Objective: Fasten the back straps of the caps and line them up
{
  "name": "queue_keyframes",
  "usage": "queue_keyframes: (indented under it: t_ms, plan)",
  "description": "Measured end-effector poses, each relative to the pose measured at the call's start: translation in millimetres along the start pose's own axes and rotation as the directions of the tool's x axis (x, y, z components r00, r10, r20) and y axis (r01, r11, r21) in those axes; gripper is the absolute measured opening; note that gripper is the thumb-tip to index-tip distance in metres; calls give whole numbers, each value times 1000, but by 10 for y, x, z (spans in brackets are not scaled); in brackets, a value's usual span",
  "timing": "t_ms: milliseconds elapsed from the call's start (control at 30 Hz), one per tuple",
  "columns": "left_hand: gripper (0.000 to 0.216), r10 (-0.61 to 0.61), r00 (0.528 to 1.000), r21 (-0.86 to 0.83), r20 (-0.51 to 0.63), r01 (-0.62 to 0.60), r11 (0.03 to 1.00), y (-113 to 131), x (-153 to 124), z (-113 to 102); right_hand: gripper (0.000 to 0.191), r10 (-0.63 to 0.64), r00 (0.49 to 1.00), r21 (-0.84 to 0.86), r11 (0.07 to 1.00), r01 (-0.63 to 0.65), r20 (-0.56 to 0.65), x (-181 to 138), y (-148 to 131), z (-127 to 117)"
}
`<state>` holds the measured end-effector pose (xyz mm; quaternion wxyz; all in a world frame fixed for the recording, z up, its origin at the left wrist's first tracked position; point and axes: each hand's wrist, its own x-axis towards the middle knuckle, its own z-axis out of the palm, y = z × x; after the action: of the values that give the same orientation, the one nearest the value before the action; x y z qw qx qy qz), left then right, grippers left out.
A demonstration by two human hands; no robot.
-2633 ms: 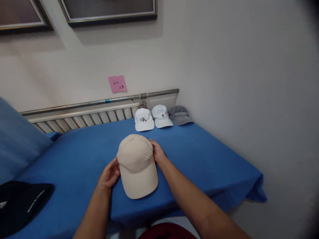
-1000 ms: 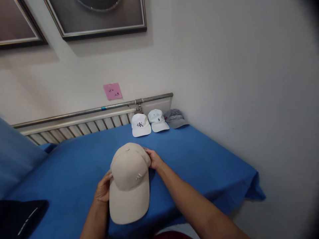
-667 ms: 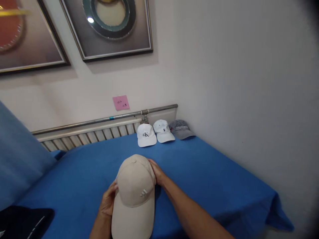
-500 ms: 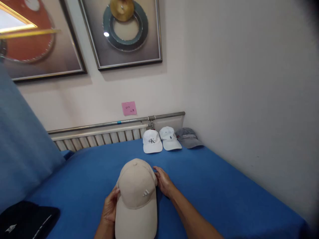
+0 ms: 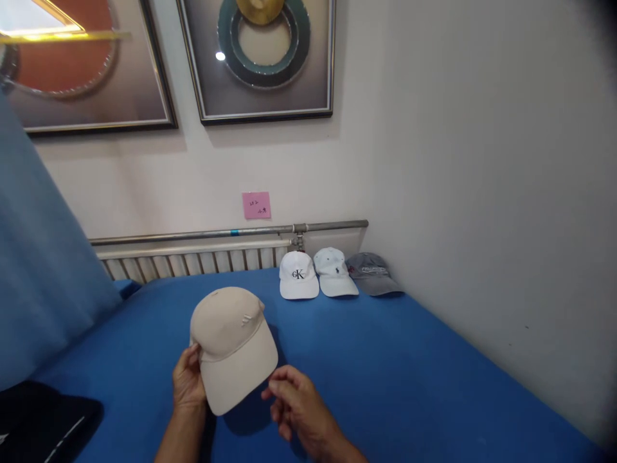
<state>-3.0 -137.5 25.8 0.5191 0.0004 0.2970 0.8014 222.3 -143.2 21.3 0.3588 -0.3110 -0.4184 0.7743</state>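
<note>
A beige baseball cap (image 5: 231, 344) hangs lifted over the blue table cover (image 5: 385, 360), its brim pointing toward me. My left hand (image 5: 187, 382) grips the cap by its left side. My right hand (image 5: 294, 402) hovers just right of the brim with its fingers loosely curled, holding nothing. At the back of the table stand three caps in a row: a white cap with a black logo (image 5: 299, 283), a plain white cap (image 5: 334, 280) and a grey cap (image 5: 371, 273).
A black cap (image 5: 38, 418) lies at the near left edge. A blue fabric panel (image 5: 38, 276) stands on the left. A radiator with a metal pipe (image 5: 202, 254) runs along the back wall under a pink sticky note (image 5: 256, 205) and two framed pictures. A white wall borders the right.
The beige cap has been raised off the table and shifted left in my left hand. My right hand has let go of it and pulled back toward me. The camera has tilted up.
</note>
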Motion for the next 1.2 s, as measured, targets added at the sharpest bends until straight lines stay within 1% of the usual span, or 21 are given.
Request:
queue_keyframes:
  t_ms: [33, 100, 167, 267, 367, 467, 567, 633, 733, 867, 967, 1033, 1100, 1200]
  plan:
    - [16, 0, 1000, -1, -4, 0, 1000, 7, 29, 3, 39, 12, 1000, 44, 999, -10, -26, 61, -13, 25]
    - [16, -5, 1000, 3, -20, 5, 1000, 12, 96, 6, 40, 77, 995, 157, 985, -65, -68, 187, -21, 41]
    - [17, -31, 999, 17, -24, 31, 999, 16, 181, 17, 37, 131, 987, 246, 963, -106, -90, 307, -16, 36]
    - [18, -68, 998, 28, -6, 68, 997, 28, 332, 55, 30, 182, 981, 335, 930, -150, -66, 469, -19, 36]
    - [19, -54, 999, -1, -5, 54, 999, 39, 480, 78, 28, 221, 974, 399, 898, -185, -45, 625, -66, 67]
    - [23, -77, 997, -46, 8, 77, 996, 16, 613, 41, 29, 180, 982, 393, 908, -145, -55, 808, -144, 100]
    - [34, -126, 992, 16, 8, 126, 992, -64, 743, -13, 31, 119, 992, 370, 924, -93, -49, 1059, -224, 101]
    - [37, -101, 995, 99, -19, 102, 990, -140, 824, -19, 32, 73, 996, 368, 929, -46, -59, 1275, -269, 84]
    - [34, -15, 997, 197, -71, 29, 980, -251, 914, 24, 32, 5, 995, 375, 927, 32, -98, 1669, -317, 45]
    - [29, -4, 995, 297, -103, 35, 954, -363, 970, 97, 29, -68, 985, 382, 916, 125, -161, 2258, -346, -26]
    - [25, -11, 991, 345, -131, 56, 937, -416, 990, 127, 26, -77, 976, 391, 908, 153, -203, 2648, -356, -104]
    - [23, -21, 990, 366, -143, 73, 928, -436, 1001, 135, 26, -69, 969, 402, 901, 162, -236, 2832, -359, -163]
    - [22, -28, 988, 370, -154, 84, 925, -441, 1010, 135, 28, -54, 962, 418, 893, 166, -268, 2936, -357, -216]
    - [21, -25, 986, 376, -166, 87, 923, -431, 1013, 125, 23, -15, 955, 438, 886, 150, -297, 2957, -348, -269]
